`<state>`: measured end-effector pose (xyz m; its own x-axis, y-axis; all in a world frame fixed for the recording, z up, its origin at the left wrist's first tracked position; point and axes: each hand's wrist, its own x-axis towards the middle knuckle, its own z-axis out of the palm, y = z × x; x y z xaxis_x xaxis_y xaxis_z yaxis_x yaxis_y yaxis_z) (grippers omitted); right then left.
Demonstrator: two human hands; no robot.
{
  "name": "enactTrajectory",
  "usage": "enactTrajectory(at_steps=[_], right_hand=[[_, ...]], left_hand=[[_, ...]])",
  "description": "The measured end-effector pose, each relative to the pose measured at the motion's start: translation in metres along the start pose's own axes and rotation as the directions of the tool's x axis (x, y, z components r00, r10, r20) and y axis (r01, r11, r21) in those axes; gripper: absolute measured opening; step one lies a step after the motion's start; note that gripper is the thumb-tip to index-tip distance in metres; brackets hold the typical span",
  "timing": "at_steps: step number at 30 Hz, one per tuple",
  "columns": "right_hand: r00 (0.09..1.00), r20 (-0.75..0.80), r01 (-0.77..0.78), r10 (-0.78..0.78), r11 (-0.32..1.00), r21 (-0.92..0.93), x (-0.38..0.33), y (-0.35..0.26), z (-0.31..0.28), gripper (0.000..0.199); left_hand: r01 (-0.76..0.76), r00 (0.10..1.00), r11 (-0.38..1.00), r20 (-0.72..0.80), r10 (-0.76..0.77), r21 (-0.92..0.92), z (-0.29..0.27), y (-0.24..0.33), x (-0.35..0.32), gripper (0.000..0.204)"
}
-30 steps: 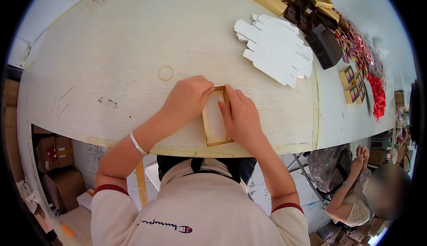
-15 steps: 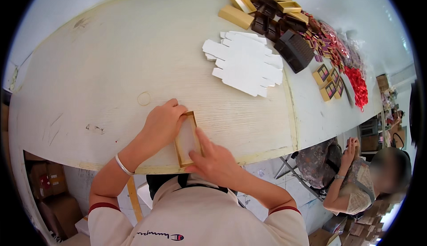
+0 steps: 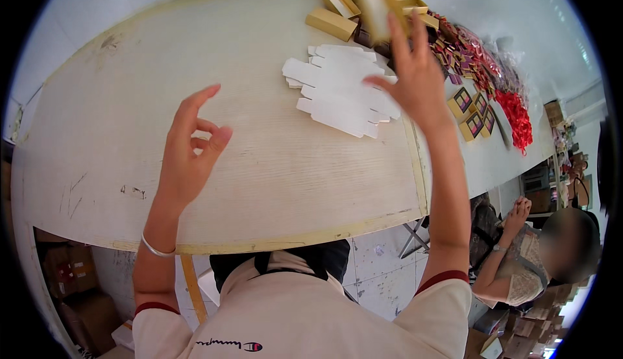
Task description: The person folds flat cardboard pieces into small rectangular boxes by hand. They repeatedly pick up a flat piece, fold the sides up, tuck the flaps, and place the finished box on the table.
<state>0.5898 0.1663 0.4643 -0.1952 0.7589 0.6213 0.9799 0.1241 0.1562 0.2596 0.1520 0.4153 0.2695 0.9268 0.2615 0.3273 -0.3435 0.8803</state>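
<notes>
Cardboard boxes [image 3: 68,275] sit in the dim space under the table's left end, on the floor below the overhang. Above them the table [image 3: 97,138] spreads wide, a pale wood-grain top with a yellowish edge, scuffed with dark marks near its left side and a stain at the far left corner. Over its bare middle the left hand [image 3: 188,155] is raised, holding nothing, fingers loosely curled with the index finger pointing up and the thumb near the middle finger; a thin bracelet [image 3: 156,250] rings the wrist. Further right, a fan of flat white box blanks [image 3: 337,90] lies on the top, overlapping one another. The right hand [image 3: 415,77] is lifted well apart from the left, above the far edge of the blanks, and its fingertips grip a gold box [image 3: 375,3] with a pale inside, tilted and blurred. Just behind it more gold boxes [image 3: 331,22] rest on the table beside some dark ones. A seam crosses the surface right of the blanks, and beyond it lie small packs [image 3: 470,109] with dark windows, then a heap of red ribbons [image 3: 513,109] running toward the far right. Below the table edge the floor [image 3: 376,275] is grey and speckled. At the lower right another person [image 3: 519,262] sits with hands raised together, more boxes stacked around.
</notes>
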Motion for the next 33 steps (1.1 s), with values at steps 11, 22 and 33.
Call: enactTrajectory(at_steps=[11,22,33], right_hand=[[0.966,0.256,-0.08,-0.018,0.927,0.367,-0.128,-0.043,0.081,0.039],[0.987,0.037,0.14,-0.159,0.939,0.313,-0.109,-0.062,0.091,0.016],[0.979,0.202,-0.13,0.035,0.865,0.485,-0.114,-0.084,0.078,0.015]], left_hand=[[0.018,0.984,1.0,0.176,-0.022,0.024,0.012,-0.029,-0.063,0.02],[-0.07,0.966,0.997,0.246,0.076,-0.034,0.011,-0.048,-0.067,0.018],[-0.122,0.956,0.992,0.266,0.127,-0.036,0.004,-0.058,-0.096,0.018]])
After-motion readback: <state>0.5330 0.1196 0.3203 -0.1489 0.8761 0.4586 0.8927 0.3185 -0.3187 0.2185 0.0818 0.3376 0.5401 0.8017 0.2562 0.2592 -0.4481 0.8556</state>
